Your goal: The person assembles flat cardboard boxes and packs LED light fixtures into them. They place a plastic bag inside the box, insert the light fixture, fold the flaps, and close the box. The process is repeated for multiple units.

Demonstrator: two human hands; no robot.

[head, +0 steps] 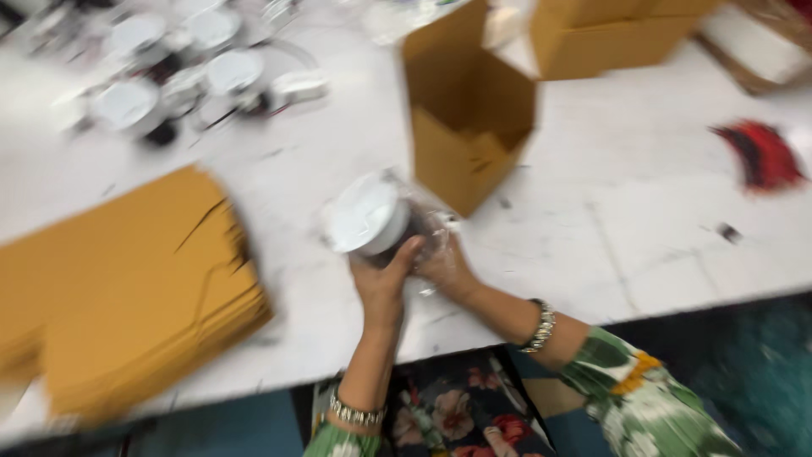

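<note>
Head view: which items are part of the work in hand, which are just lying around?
In hand:
- round white fixture in clear plastic wrap, held by left hand and right hand
- open cardboard box beside it

Lying about:
- stack of flat cardboard sheets
- more white fixtures
- red-black bundle
- far boxes

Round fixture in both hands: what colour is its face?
White round fixture, inside clear plastic wrap; head view shows it best.

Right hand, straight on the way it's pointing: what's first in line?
The right hand points up-left and is already against the bagged white round unit that both hands hold. Past that, probably bare table; the picture is blurred, so depth is unclear.
</note>
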